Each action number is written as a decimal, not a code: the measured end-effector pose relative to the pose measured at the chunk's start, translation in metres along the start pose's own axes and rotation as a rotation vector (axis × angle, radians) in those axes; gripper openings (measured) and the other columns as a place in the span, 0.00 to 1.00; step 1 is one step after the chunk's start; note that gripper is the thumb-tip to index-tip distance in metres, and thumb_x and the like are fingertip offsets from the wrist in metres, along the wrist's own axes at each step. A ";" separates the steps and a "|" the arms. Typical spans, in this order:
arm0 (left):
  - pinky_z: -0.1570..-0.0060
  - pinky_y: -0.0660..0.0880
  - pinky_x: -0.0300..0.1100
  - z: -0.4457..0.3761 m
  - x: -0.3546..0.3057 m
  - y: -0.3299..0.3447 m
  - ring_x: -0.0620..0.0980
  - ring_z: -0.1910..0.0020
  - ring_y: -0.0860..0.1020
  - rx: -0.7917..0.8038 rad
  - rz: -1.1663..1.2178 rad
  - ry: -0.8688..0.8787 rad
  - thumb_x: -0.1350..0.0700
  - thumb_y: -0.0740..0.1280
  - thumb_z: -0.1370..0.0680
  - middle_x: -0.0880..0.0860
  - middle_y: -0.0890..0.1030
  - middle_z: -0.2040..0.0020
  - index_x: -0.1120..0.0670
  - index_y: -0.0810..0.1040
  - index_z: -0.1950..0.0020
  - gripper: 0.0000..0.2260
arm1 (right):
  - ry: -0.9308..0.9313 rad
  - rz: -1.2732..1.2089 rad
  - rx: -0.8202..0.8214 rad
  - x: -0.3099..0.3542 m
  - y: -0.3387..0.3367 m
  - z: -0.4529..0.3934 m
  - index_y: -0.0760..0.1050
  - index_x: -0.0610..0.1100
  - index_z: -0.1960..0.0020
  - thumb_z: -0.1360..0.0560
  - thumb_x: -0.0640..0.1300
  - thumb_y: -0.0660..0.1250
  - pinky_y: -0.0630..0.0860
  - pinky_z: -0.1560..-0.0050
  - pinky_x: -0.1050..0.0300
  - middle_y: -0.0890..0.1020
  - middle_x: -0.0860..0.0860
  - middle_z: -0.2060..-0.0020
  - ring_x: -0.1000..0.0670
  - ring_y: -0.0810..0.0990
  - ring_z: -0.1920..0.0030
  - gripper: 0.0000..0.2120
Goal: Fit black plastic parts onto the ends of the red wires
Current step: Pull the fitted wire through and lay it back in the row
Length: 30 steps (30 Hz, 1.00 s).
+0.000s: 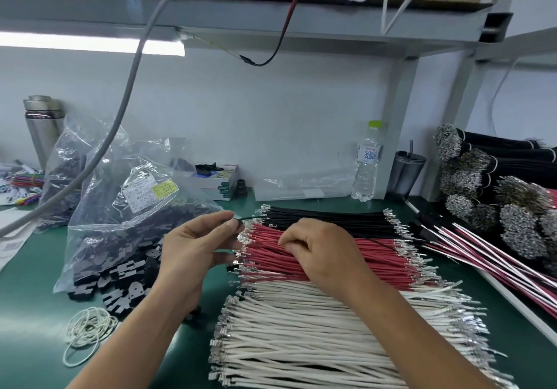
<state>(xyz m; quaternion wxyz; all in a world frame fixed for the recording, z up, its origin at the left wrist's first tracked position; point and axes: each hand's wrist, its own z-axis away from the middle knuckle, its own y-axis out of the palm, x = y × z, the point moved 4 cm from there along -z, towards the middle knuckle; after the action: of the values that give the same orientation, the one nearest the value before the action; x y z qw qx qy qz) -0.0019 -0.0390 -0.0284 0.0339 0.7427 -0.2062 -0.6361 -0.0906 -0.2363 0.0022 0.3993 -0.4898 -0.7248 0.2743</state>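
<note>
- Spilling from the clear bag, black plastic parts lie within my reach.
- My left hand pinches a black wire end.
- My right hand, fingers curled, picks among the red wires, laid flat between the black and white rows.

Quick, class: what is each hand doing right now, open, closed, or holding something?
Left hand: pinches a thin black wire between thumb and fingertip.
Right hand: fingers curled down onto the red wires; whether it grips one cannot be told.
</note>
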 end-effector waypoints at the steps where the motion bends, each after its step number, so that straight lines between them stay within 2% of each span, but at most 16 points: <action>1: 0.68 0.81 0.41 0.000 0.001 0.000 0.51 0.64 0.84 0.004 0.005 -0.004 0.52 0.79 0.36 0.61 0.88 0.52 0.55 0.88 0.48 0.18 | -0.010 0.010 0.000 0.002 0.004 0.003 0.82 0.55 0.43 0.21 0.52 0.67 0.71 0.54 0.62 0.82 0.61 0.52 0.60 0.78 0.51 0.08; 3: 0.69 0.81 0.41 0.000 0.002 0.001 0.51 0.65 0.84 0.016 -0.001 -0.011 0.52 0.80 0.38 0.61 0.88 0.52 0.55 0.88 0.49 0.19 | -0.007 0.099 0.006 0.008 0.018 0.003 0.81 0.56 0.40 0.22 0.58 0.67 0.67 0.56 0.60 0.80 0.60 0.50 0.58 0.75 0.47 0.13; 7: 0.68 0.82 0.42 -0.001 0.004 -0.002 0.51 0.65 0.84 0.035 -0.003 -0.022 0.52 0.80 0.37 0.61 0.88 0.51 0.55 0.88 0.49 0.18 | -0.006 0.127 -0.005 0.014 0.026 -0.010 0.84 0.53 0.50 0.23 0.55 0.69 0.63 0.58 0.60 0.79 0.59 0.56 0.56 0.76 0.51 0.08; 10: 0.71 0.80 0.40 -0.002 0.004 -0.005 0.49 0.67 0.83 0.005 0.038 -0.039 0.55 0.78 0.33 0.61 0.88 0.53 0.55 0.89 0.51 0.12 | -0.031 0.058 0.036 0.010 0.018 -0.012 0.84 0.52 0.53 0.23 0.50 0.70 0.66 0.57 0.61 0.79 0.59 0.58 0.58 0.75 0.56 0.06; 12: 0.74 0.79 0.39 -0.002 0.004 -0.007 0.47 0.69 0.82 -0.029 0.057 -0.046 0.56 0.76 0.31 0.59 0.88 0.55 0.55 0.89 0.51 0.10 | -0.033 -0.020 0.070 0.007 0.015 -0.006 0.84 0.51 0.50 0.22 0.47 0.69 0.70 0.55 0.60 0.81 0.58 0.55 0.57 0.78 0.55 0.05; 14: 0.75 0.79 0.40 -0.002 0.003 -0.009 0.48 0.70 0.81 -0.028 0.072 -0.057 0.57 0.75 0.30 0.59 0.87 0.56 0.55 0.88 0.48 0.11 | -0.035 -0.053 0.028 0.004 0.011 0.002 0.85 0.51 0.46 0.22 0.44 0.69 0.75 0.51 0.63 0.84 0.58 0.53 0.58 0.81 0.53 0.08; 19: 0.72 0.80 0.41 0.002 0.003 -0.001 0.49 0.69 0.80 0.069 0.044 -0.082 0.55 0.74 0.28 0.59 0.85 0.58 0.56 0.89 0.51 0.09 | 0.004 -0.094 -0.171 0.002 0.003 0.011 0.85 0.51 0.48 0.23 0.43 0.71 0.76 0.50 0.65 0.84 0.59 0.55 0.60 0.81 0.53 0.06; 22: 0.71 0.80 0.42 0.005 0.002 0.005 0.50 0.69 0.80 0.148 0.066 -0.113 0.55 0.75 0.29 0.60 0.84 0.59 0.59 0.88 0.51 0.11 | 0.039 -0.238 -0.169 0.001 0.004 0.013 0.84 0.52 0.47 0.22 0.43 0.70 0.76 0.54 0.64 0.80 0.60 0.58 0.58 0.79 0.55 0.07; 26: 0.69 0.82 0.43 0.010 0.003 0.011 0.51 0.70 0.80 0.236 0.071 -0.144 0.57 0.73 0.27 0.60 0.83 0.60 0.62 0.87 0.49 0.11 | 0.035 -0.288 -0.168 0.005 0.005 0.016 0.85 0.54 0.48 0.22 0.52 0.71 0.77 0.60 0.55 0.78 0.56 0.61 0.54 0.79 0.59 0.07; 28: 0.69 0.82 0.42 0.011 0.003 0.012 0.51 0.70 0.80 0.249 0.088 -0.159 0.58 0.72 0.26 0.60 0.83 0.61 0.62 0.87 0.49 0.10 | 0.020 -0.303 -0.178 0.007 0.004 0.016 0.86 0.53 0.50 0.23 0.50 0.72 0.77 0.59 0.54 0.78 0.57 0.61 0.54 0.79 0.59 0.05; 30: 0.69 0.82 0.42 0.010 0.001 0.013 0.50 0.70 0.80 0.263 0.102 -0.169 0.58 0.71 0.25 0.60 0.83 0.61 0.61 0.87 0.49 0.10 | -0.008 -0.317 -0.174 0.009 0.001 0.015 0.86 0.52 0.49 0.24 0.48 0.73 0.77 0.59 0.58 0.78 0.59 0.61 0.54 0.79 0.59 0.05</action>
<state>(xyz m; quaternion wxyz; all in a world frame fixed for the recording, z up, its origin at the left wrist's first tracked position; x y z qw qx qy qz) -0.0150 -0.0488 -0.0276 -0.0487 0.6731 -0.3273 -0.6614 -0.1045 -0.2281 -0.0042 0.3910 -0.4011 -0.8154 0.1462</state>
